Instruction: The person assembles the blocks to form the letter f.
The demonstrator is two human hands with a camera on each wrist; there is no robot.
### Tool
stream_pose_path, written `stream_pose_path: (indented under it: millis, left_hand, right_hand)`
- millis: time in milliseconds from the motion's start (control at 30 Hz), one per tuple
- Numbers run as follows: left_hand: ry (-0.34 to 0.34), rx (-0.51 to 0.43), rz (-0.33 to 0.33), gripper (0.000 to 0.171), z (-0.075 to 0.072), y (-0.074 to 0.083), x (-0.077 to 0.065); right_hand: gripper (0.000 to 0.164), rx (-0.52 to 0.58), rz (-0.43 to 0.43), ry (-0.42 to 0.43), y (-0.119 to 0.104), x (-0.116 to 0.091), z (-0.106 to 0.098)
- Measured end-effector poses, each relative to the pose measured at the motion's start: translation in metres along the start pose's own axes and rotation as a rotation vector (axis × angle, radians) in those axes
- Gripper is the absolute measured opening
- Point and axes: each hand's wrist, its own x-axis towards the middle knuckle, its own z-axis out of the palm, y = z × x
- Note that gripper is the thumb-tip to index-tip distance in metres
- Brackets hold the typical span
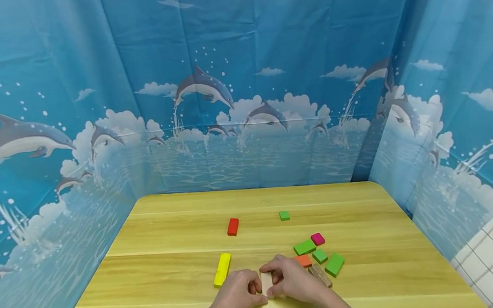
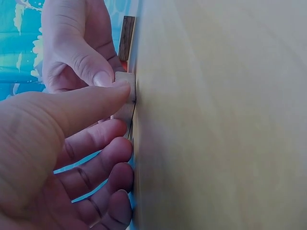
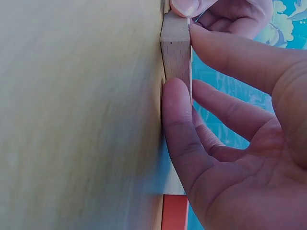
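Note:
A pale wooden block (image 1: 266, 282) lies near the front of the table, between my two hands. My left hand (image 1: 237, 290) holds it from the left, the thumb at its near end and the fingers along its side. From the right, my right hand (image 1: 293, 280) grips the same block, its index finger reaching the far end. The right wrist view shows the block's grained side (image 3: 175, 52) with fingertips pressed against it. In the left wrist view the two thumbs come close together over the block's end (image 2: 125, 79).
Left of the hands lies a yellow block (image 1: 222, 269). Beside my right hand are an orange block (image 1: 303, 260), a brown block (image 1: 320, 275), several green blocks (image 1: 334, 264) and a magenta block (image 1: 318, 238). Farther back sit a red block (image 1: 233, 226) and a small green block (image 1: 284, 215).

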Motion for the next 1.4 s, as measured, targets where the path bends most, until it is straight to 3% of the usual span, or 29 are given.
stream_pose_path:
  millis: [200,367,600,733,900,1033,1233,1400]
  left_hand:
    - [0.0,-0.001,0.012,0.027,-0.001,0.0,0.0]
    - [0.008,-0.027,0.003,0.026,-0.011,0.0,-0.002]
    - [0.042,0.019,0.038,0.015,-0.039,-0.005,-0.003]
    - [0.026,0.06,0.043,0.013,-0.06,-0.009,-0.002]
    - [-0.031,0.128,0.075,0.029,-0.085,-0.019,-0.001]
    - [-0.109,0.153,0.059,0.047,-0.098,-0.033,0.0]
    - [-0.199,0.158,0.026,0.078,-0.105,-0.055,-0.001]
    - [-0.248,0.104,0.009,0.095,-0.106,-0.073,-0.003]
  right_hand:
    - [0.05,0.008,-0.012,0.005,0.004,0.0,-0.001]
    - [0.049,0.003,-0.019,0.01,0.006,0.0,0.0]
    - [0.049,0.017,-0.016,0.007,0.006,-0.003,0.0]
    - [0.049,0.03,-0.008,0.003,0.007,-0.003,0.0]
    - [0.048,0.037,-0.012,0.0,0.01,-0.002,0.0]
    - [0.048,0.037,-0.009,0.0,0.01,-0.001,0.0]
    - [0.049,0.04,0.001,-0.008,0.01,-0.001,0.0]
    - [0.049,0.048,-0.001,-0.013,0.009,0.0,0.001]
